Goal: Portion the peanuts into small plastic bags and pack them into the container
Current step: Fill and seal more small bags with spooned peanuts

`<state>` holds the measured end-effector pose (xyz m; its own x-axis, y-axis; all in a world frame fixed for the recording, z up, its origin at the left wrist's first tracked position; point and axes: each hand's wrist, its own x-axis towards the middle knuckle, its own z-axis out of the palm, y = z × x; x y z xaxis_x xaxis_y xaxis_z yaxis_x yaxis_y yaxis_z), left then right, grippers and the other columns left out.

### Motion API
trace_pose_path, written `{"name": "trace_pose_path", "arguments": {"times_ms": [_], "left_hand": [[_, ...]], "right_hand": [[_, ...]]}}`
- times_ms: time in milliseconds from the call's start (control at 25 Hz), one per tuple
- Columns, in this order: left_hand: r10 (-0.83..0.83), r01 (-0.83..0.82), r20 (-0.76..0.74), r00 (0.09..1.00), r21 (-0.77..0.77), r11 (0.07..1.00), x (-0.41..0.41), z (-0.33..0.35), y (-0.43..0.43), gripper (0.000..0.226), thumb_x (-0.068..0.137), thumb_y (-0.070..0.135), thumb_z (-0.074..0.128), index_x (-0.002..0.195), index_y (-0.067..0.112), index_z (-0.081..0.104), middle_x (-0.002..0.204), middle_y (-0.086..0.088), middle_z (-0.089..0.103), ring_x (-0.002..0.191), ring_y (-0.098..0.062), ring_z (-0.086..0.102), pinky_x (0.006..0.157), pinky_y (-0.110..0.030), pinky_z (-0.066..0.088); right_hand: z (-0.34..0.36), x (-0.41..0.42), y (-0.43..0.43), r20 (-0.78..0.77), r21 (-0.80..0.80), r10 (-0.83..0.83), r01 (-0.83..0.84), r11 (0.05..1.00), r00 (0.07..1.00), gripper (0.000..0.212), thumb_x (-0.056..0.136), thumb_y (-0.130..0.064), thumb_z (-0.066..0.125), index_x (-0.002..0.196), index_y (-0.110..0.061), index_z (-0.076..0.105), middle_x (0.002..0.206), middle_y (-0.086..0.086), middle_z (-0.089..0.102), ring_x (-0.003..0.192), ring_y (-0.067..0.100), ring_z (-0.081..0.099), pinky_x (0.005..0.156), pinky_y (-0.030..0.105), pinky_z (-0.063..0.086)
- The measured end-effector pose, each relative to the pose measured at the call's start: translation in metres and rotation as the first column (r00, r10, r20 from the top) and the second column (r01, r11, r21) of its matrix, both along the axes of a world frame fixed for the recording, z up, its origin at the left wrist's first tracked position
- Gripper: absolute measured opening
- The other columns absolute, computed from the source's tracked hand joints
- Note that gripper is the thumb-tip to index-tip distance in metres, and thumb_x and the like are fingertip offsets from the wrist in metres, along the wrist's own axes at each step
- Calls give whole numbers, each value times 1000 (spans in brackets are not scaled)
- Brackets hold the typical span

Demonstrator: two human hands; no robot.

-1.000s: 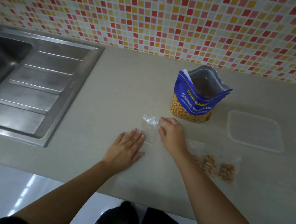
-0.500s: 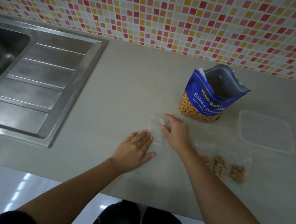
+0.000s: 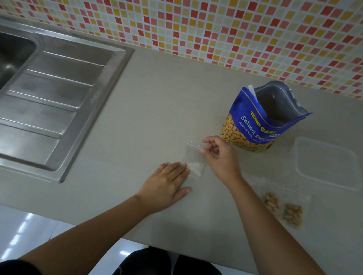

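Head view, open peanut pouch point(image 3: 256, 126) upright, container point(image 3: 326, 165) empty, right hand point(image 3: 221, 158) grip pinching empty small bag point(image 3: 193, 162), left hand point(image 3: 165, 186) flat.

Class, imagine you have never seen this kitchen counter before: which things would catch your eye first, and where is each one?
Most striking is the red and yellow mosaic wall along the back, then the open blue peanut bag standing on the counter right of centre. In the middle, the left hand lies flat on one end of an empty clear bag while the right hand pinches its far end.

"TONG GAR…" and "Salted Peanuts", partly creased, on the blue peanut pouch point(image 3: 256, 126)
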<state>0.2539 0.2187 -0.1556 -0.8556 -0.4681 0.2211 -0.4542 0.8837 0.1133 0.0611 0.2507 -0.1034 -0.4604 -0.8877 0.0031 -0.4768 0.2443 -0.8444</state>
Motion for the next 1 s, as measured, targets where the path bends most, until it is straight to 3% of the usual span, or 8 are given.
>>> {"name": "trace_pose_path", "arguments": {"times_ms": [120,240,400,520,640,800,880,1000], "left_hand": [[37,-33,-18,999,169,985,-2,6,-2,56,92,53,34,117,11,62,123,-7,63,115,-27,57,98,-39,47],[155,-78,-154,976,416,906,-1,15,0,49,88,51,46,114,11,60,124,-10,53,117,-25,47,101,-33,40],[441,-181,-323,838,597,782,-11,41,-18,39,89,31,53,117,4,52,118,-12,51,111,-24,49,99,-25,35],[428,-106,-206,880,793,600,-32,71,-39,55,85,16,66,133,11,39,118,-1,57,105,-13,54,93,-18,39],[404,-18,-186,896,892,452,-43,94,-50,54,83,7,67,129,18,42,91,-2,69,82,-14,62,73,-9,45],[585,172,-212,783,977,123,-43,113,-45,48,82,-4,64,121,18,46,79,-2,63,72,-10,63,76,-23,56],[629,206,-171,758,978,18,-45,117,-36,40,82,-6,63,113,17,53,76,-2,59,71,-12,62,74,-25,57],[599,233,-125,791,967,-106,-52,122,-18,25,85,-5,57,100,14,63,75,-2,60,69,-12,63,71,-24,57]], "right_hand": [[3,0,5,187,-19,-22,26,999,982,28,81,-3,64,92,-29,61,79,-7,61,73,2,57,74,13,45],[2,0,9,283,-22,-32,40,999,959,34,82,-1,62,92,-33,59,81,-5,63,79,10,60,79,21,47],[8,0,13,331,-40,2,12,999,944,34,83,-1,63,95,-32,59,82,-4,65,77,4,61,78,18,47],[17,1,16,364,-54,16,4,999,931,32,83,-3,65,98,-31,59,84,-3,66,80,8,62,80,19,48],[29,0,20,449,-91,-7,54,994,893,33,84,-4,65,104,-28,55,88,-3,65,79,5,62,77,17,47],[43,4,33,651,2,-101,131,991,752,57,79,-6,70,126,-19,40,86,1,64,68,4,62,60,13,47],[45,3,44,660,14,-153,192,981,736,62,76,-5,73,128,-15,40,81,2,64,65,4,61,62,16,48],[53,-7,62,620,-40,-177,256,966,764,62,75,-5,74,127,-17,42,77,1,69,66,2,64,69,18,50]]}}
